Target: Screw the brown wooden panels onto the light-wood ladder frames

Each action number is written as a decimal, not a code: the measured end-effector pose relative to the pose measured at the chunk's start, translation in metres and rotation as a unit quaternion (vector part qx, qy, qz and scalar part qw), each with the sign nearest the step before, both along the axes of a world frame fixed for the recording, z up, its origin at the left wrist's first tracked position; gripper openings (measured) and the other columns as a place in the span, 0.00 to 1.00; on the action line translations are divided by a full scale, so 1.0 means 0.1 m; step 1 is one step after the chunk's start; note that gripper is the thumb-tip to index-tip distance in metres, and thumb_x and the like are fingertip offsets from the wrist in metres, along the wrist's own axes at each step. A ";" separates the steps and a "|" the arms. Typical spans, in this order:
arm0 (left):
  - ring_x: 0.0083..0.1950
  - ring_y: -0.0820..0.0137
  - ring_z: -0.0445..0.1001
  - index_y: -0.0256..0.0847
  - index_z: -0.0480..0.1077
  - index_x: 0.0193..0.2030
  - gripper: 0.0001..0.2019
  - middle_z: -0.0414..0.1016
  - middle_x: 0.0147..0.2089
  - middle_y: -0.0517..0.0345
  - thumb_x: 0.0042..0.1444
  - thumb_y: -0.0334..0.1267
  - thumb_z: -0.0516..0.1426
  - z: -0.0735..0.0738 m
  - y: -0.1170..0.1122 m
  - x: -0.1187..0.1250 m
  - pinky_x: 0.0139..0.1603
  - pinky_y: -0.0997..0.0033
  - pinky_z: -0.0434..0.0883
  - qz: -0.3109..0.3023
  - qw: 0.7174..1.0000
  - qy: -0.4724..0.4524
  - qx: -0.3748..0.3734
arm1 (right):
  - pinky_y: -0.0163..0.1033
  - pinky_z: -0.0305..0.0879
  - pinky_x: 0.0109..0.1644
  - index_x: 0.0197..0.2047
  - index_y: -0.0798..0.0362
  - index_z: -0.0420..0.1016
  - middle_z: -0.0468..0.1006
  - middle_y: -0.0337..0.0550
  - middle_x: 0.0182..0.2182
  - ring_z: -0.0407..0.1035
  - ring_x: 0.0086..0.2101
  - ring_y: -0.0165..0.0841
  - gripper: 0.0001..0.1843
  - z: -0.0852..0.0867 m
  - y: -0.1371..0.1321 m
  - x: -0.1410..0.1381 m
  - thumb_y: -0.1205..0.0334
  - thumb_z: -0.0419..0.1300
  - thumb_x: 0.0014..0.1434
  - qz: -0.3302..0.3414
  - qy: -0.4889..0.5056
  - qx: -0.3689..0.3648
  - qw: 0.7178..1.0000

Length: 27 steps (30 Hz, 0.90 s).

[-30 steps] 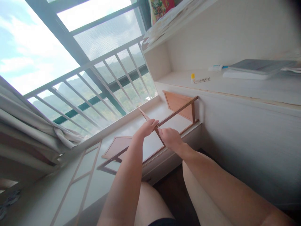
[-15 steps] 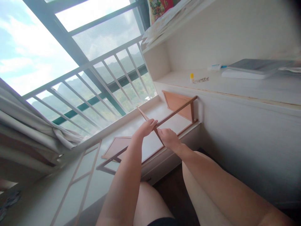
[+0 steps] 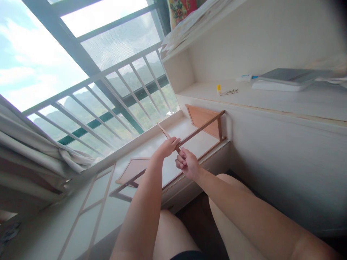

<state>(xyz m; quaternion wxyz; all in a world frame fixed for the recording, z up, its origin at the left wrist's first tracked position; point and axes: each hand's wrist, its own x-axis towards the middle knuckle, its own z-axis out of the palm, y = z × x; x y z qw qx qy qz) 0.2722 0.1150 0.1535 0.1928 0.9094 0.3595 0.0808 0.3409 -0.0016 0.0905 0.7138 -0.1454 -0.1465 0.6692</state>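
A brown wooden frame [image 3: 202,128] with flat panels stands on the white ledge by the window. My left hand [image 3: 168,147] is closed around the joint where a long rail meets a middle board [image 3: 162,130]. Just below and to the right, my right hand [image 3: 187,163] is curled into a pinch close to that joint. A small pale tip shows at its fingertips, but its kind is too small to tell. At the frame's right end is an orange-brown panel [image 3: 203,119]; a pinkish panel [image 3: 134,169] is at its left end, partly behind my left forearm.
On the white shelf [image 3: 200,88] at right lie a yellow-capped small bottle [image 3: 219,89], a heap of small screws [image 3: 231,92] and a grey flat device [image 3: 292,76]. Another wooden frame [image 3: 89,206] lies at left. Railings [image 3: 121,86] and a curtain [image 3: 40,144] border the window.
My right hand has turned at the joint, so its curled fingers now face the camera. The left hand keeps its hold on the frame. The view has shifted slightly.
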 end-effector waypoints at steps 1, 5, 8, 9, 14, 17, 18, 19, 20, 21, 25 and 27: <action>0.28 0.73 0.59 0.41 0.57 0.26 0.21 0.61 0.25 0.63 0.66 0.51 0.44 0.00 0.00 0.00 0.31 0.69 0.56 0.000 1.000 -0.001 0.000 | 0.30 0.44 0.18 0.20 0.50 0.46 0.49 0.29 0.09 0.48 0.12 0.25 0.23 0.00 -0.01 0.02 0.57 0.48 0.65 0.019 0.022 0.002 1.000; 0.28 0.73 0.59 0.41 0.57 0.26 0.21 0.60 0.24 0.63 0.66 0.52 0.43 0.01 0.00 0.00 0.31 0.69 0.55 -0.003 1.000 0.001 -0.004 | 0.30 0.46 0.20 0.21 0.50 0.43 0.47 0.30 0.11 0.46 0.14 0.25 0.23 -0.02 -0.03 0.11 0.59 0.47 0.66 0.075 0.069 0.016 0.995; 0.27 0.73 0.59 0.41 0.57 0.26 0.21 0.60 0.24 0.63 0.66 0.52 0.43 0.00 0.01 -0.01 0.30 0.68 0.55 -0.002 1.000 0.001 -0.005 | 0.31 0.47 0.21 0.22 0.50 0.42 0.46 0.29 0.12 0.45 0.16 0.26 0.22 -0.05 -0.02 0.15 0.60 0.46 0.66 0.091 0.081 0.037 0.992; 0.27 0.72 0.59 0.41 0.57 0.26 0.21 0.60 0.24 0.63 0.66 0.53 0.43 -0.01 0.02 -0.01 0.30 0.68 0.55 -0.001 1.000 0.000 -0.004 | 0.31 0.47 0.21 0.22 0.50 0.41 0.46 0.29 0.12 0.45 0.16 0.26 0.22 -0.05 -0.02 0.16 0.60 0.46 0.66 0.093 0.083 0.042 0.991; 0.27 0.73 0.58 0.41 0.57 0.27 0.22 0.59 0.24 0.63 0.66 0.53 0.43 -0.04 0.04 -0.02 0.30 0.69 0.55 -0.003 1.000 -0.007 -0.005 | 0.31 0.48 0.21 0.22 0.50 0.41 0.46 0.29 0.12 0.46 0.15 0.26 0.22 -0.05 -0.04 0.18 0.60 0.46 0.66 0.087 0.053 0.044 0.994; 0.27 0.73 0.58 0.41 0.57 0.26 0.22 0.59 0.24 0.63 0.66 0.53 0.44 -0.04 0.04 -0.02 0.31 0.69 0.55 -0.002 1.000 -0.003 0.005 | 0.31 0.46 0.19 0.21 0.50 0.43 0.48 0.29 0.10 0.47 0.14 0.25 0.23 -0.03 -0.03 0.16 0.57 0.48 0.65 0.061 -0.008 0.019 0.998; 0.28 0.73 0.59 0.41 0.57 0.26 0.21 0.59 0.25 0.63 0.66 0.53 0.44 -0.04 0.04 -0.02 0.31 0.69 0.55 -0.004 1.000 -0.002 0.010 | 0.31 0.45 0.19 0.20 0.50 0.44 0.48 0.29 0.10 0.47 0.13 0.25 0.23 -0.03 -0.03 0.14 0.56 0.48 0.64 0.044 -0.037 0.009 0.998; 0.28 0.73 0.59 0.41 0.57 0.26 0.21 0.60 0.25 0.63 0.66 0.52 0.44 -0.04 0.05 -0.02 0.31 0.69 0.55 -0.010 1.000 0.000 0.014 | 0.31 0.44 0.18 0.20 0.49 0.45 0.49 0.28 0.09 0.48 0.13 0.25 0.23 -0.04 -0.02 0.13 0.54 0.49 0.64 0.021 -0.070 0.000 0.997; 0.28 0.73 0.59 0.41 0.57 0.26 0.21 0.60 0.25 0.63 0.66 0.51 0.44 -0.04 0.05 -0.01 0.32 0.69 0.55 -0.017 1.000 0.001 0.017 | 0.31 0.44 0.17 0.20 0.49 0.47 0.49 0.28 0.09 0.47 0.12 0.25 0.23 -0.04 0.00 0.10 0.53 0.50 0.63 -0.007 -0.106 -0.007 0.994; 0.29 0.73 0.60 0.41 0.58 0.26 0.21 0.60 0.26 0.63 0.66 0.51 0.43 -0.04 0.05 -0.01 0.32 0.69 0.55 -0.022 1.000 0.001 0.018 | 0.32 0.43 0.17 0.19 0.49 0.48 0.50 0.28 0.09 0.47 0.12 0.24 0.23 -0.06 0.01 0.09 0.52 0.51 0.62 -0.036 -0.142 -0.014 0.989; 0.29 0.72 0.60 0.41 0.58 0.26 0.22 0.61 0.26 0.63 0.66 0.52 0.43 -0.04 0.05 -0.02 0.32 0.69 0.55 -0.018 1.000 0.006 0.016 | 0.33 0.46 0.16 0.19 0.48 0.51 0.51 0.28 0.08 0.47 0.10 0.25 0.24 -0.12 0.06 0.07 0.46 0.51 0.62 -0.116 -0.297 -0.047 0.947; 0.29 0.72 0.61 0.41 0.58 0.26 0.23 0.61 0.26 0.63 0.65 0.55 0.43 -0.04 0.05 -0.02 0.32 0.69 0.55 -0.010 1.000 0.005 0.010 | 0.35 0.50 0.18 0.18 0.48 0.53 0.54 0.31 0.08 0.52 0.11 0.27 0.26 -0.13 0.05 0.12 0.44 0.46 0.64 -0.143 -0.414 -0.066 0.896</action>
